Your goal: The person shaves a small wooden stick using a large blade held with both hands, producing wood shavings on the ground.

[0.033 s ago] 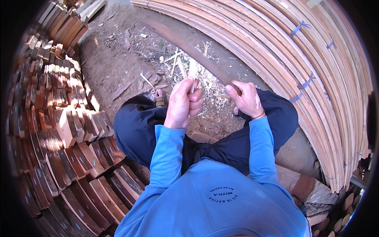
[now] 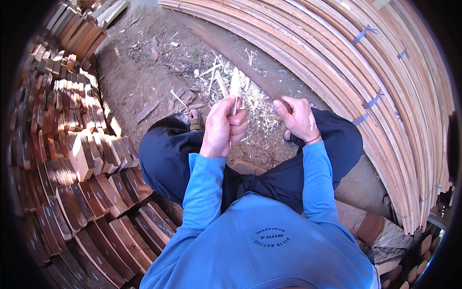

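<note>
My left hand (image 2: 224, 123) is closed around a thin pale sliver of wood (image 2: 235, 83), whose pointed end sticks out away from me above the fingers. My right hand (image 2: 297, 118) grips the near end of a long, narrow brown strip (image 2: 236, 59). This strip runs forward and to the left across the ground, and blur hides whether it is wood or a rusty blade. The two hands are apart, above the gap between my bent knees. Pale wood shavings (image 2: 260, 113) lie scattered on the dirt below them.
Curved stacks of long wooden strips (image 2: 308, 48), tied with blue bands (image 2: 365, 33), rise on the right. Rows of short brown wood blocks (image 2: 91, 192) fill the left side. Bark and wood scraps (image 2: 147, 111) litter the dirt ground (image 2: 125, 77). Flat stones (image 2: 358, 219) lie at lower right.
My right hand and the brown strip have shifted slightly, and the strip looks more blurred. My left hand with the sliver stays almost in place.
</note>
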Demonstrator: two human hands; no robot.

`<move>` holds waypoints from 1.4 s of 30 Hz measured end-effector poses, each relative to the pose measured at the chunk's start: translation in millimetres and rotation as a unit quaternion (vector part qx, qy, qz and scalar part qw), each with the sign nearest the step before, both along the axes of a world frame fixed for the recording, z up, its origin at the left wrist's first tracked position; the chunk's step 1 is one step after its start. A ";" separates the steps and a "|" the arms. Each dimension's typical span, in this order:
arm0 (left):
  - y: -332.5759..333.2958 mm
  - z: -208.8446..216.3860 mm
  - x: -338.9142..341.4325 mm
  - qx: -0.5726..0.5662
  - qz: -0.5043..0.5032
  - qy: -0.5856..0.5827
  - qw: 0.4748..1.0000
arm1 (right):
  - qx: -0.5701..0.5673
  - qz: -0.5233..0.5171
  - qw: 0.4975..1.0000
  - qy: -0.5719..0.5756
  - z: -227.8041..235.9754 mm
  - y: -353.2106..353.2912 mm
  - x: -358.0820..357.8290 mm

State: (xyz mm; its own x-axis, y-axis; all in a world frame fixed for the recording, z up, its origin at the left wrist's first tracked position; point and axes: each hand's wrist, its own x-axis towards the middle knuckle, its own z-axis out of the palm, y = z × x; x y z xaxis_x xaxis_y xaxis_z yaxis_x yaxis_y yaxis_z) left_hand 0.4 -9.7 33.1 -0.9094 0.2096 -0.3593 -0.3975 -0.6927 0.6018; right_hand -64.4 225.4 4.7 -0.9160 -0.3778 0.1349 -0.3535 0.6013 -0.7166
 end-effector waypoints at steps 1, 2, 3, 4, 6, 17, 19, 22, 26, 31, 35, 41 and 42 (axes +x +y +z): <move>-0.5 -0.2 0.1 0.021 -0.020 0.000 1.000 | 0.012 -0.014 0.999 -0.029 -0.9 -3.9 -5.0; -0.9 0.0 0.5 0.042 -0.039 0.001 0.998 | 0.001 -0.032 0.998 -0.049 -2.1 -4.7 -9.0; -1.2 0.8 0.8 0.062 -0.059 0.001 0.996 | -0.010 -0.050 0.996 -0.068 -3.9 -5.1 -12.2; -0.4 1.9 -0.1 0.038 -0.055 0.001 0.998 | -0.019 -0.067 0.994 -0.087 -6.4 -4.7 -14.6; 1.9 4.4 -2.5 -0.009 -0.048 0.001 0.999 | -0.056 -0.073 0.990 -0.105 -16.5 -2.1 -14.7; 7.8 4.0 -2.9 -0.103 0.045 0.063 0.992 | -0.060 -0.024 0.991 -0.115 -2.7 7.9 8.1; 6.7 -5.4 -6.3 -0.164 0.054 0.080 0.982 | -0.069 -0.026 0.990 -0.122 -5.1 11.6 12.5; 0.8 -8.4 -6.5 -0.205 0.065 0.074 0.974 | -0.071 -0.024 0.989 -0.125 -5.0 16.3 14.7; 5.9 1.0 -7.5 -0.214 0.119 0.053 0.968 | -0.069 -0.001 0.993 -0.093 -5.3 21.7 17.6; 0.3 0.5 -7.4 -0.156 0.130 0.042 0.978 | -0.069 0.063 0.989 -0.113 -0.7 22.9 19.9; -0.7 5.7 -5.3 -0.132 0.115 0.024 0.984 | -0.039 0.076 0.992 -0.090 1.2 19.0 22.6; 0.0 12.6 1.6 -0.067 0.050 0.013 0.996 | -0.018 0.018 0.994 -0.110 3.0 11.1 15.4; 0.8 15.0 3.0 -0.063 0.030 0.025 0.997 | -0.008 0.000 0.994 -0.109 1.5 10.4 11.4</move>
State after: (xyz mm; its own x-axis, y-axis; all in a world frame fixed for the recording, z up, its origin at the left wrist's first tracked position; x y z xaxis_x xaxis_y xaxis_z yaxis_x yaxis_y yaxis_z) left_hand 3.4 -8.9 48.1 -0.9364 0.1101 -0.3334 -0.3248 -0.6319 0.7037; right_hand -53.0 235.8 6.2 -0.9242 -0.3771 -0.0603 -0.1889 0.5885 -0.7861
